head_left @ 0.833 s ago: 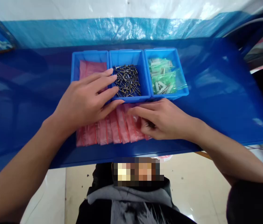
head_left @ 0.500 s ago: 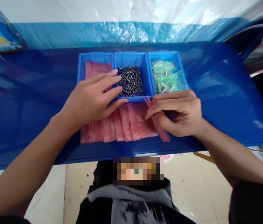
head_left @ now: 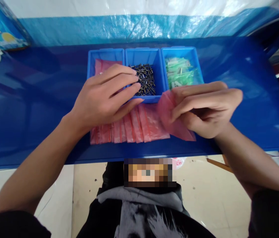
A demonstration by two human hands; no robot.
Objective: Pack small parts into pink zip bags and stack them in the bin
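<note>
Nearest the camera, a pixelated block covers part of the person's dark clothing below the tabletop [head_left: 30, 99] front edge. Both forearms enter from the bottom corners and are cut off by the frame.

Along the front edge, a fanned row of pink bags [head_left: 131, 127] lies flat, each thin, glossy and translucent, overlapping its neighbour. The left end of the row is hidden under the left hand [head_left: 104, 97].

The left hand rests palm-down on the row, fingers spread and extended, clamped on nothing; the fingertips reach over the near wall of the middle bin [head_left: 158, 66]. Whether they touch the bin cannot be determined.

The right hand [head_left: 206, 109], just right of the row, pinches one pink bag [head_left: 169, 112] between thumb and curled fingers. The bag is lifted off the surface and tilted; its lower corner hangs toward the front edge. The thumb is mostly hidden behind the fingers.

Farther back, three blue plastic bins stand side by side, walls touching, at mid-depth. The left bin [head_left: 92, 61] holds more pink bags, partly hidden by the left hand. The middle bin holds small dark metal pins [head_left: 145, 77]. The right bin [head_left: 198, 67] holds green bags [head_left: 181, 72]; their contents are hard to make out.

Crinkled plastic sheeting [head_left: 129, 29] backs the far edge.
</note>
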